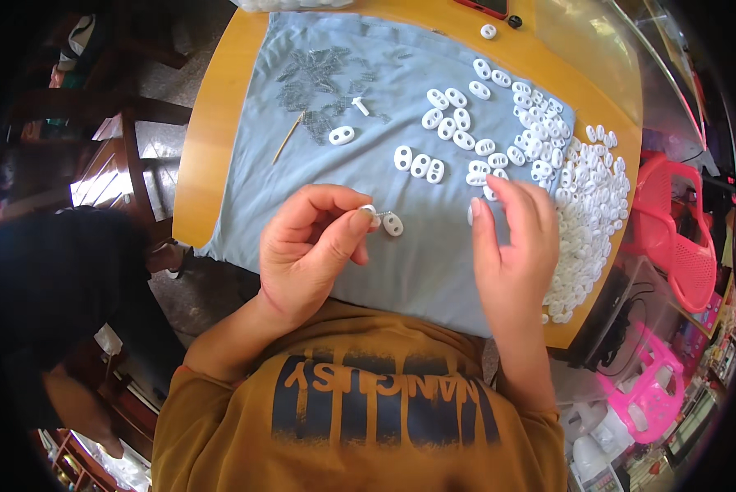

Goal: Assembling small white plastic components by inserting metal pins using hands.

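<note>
The left hand (306,246) pinches a small spring against a white two-hole stopper (393,224) on the grey cloth (319,164), while the right hand (512,242), loosely curled, should steady it for straight seating.

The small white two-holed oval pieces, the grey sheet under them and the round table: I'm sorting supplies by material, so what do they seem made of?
The small white two-holed oval pieces look like moulded plastic: uniform, smooth, slightly glossy. The grey sheet looks like soft matte woven or knit fabric: it wrinkles and drapes. The round table looks like wood or wood-look laminate, warm orange-brown with a smooth sheen; which one is unclear.
</note>
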Tool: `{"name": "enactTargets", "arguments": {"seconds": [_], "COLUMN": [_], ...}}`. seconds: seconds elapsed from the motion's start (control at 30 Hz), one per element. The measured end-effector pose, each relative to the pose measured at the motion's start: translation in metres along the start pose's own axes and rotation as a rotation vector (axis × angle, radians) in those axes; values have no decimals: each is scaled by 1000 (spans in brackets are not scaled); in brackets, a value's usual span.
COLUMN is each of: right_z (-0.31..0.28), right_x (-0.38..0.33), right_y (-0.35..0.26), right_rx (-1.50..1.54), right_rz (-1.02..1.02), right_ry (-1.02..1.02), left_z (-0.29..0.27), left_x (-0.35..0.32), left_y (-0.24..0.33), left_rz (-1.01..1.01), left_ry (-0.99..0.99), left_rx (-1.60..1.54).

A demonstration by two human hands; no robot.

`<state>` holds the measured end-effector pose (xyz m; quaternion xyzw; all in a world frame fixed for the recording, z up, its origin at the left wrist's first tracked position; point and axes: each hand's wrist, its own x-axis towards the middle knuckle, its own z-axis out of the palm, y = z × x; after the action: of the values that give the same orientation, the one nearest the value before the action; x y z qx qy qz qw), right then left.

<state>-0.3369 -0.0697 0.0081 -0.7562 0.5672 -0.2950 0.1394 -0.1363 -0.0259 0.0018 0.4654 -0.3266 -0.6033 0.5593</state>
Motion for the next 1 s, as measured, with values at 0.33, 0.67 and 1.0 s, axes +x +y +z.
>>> {"name": "enactTargets", "arguments": {"seconds": [0.33, 0.67, 1.0], "right_z": [6, 14, 9], "right_x": [6, 8, 13], "right_y": [1, 1, -9], "right_rx": [-213, -242, -168], "right_rz": [-120, -323, -233], "right_ry": [10, -40, -113], "left_z": [-3, 8, 0], "left_x": [-1, -2, -3], "left_y": [0, 10, 11], "left_rz": [-1, -44, -50], "left_ry": [-24, -30, -96], "left_rx": [-23, -16, -53]}}
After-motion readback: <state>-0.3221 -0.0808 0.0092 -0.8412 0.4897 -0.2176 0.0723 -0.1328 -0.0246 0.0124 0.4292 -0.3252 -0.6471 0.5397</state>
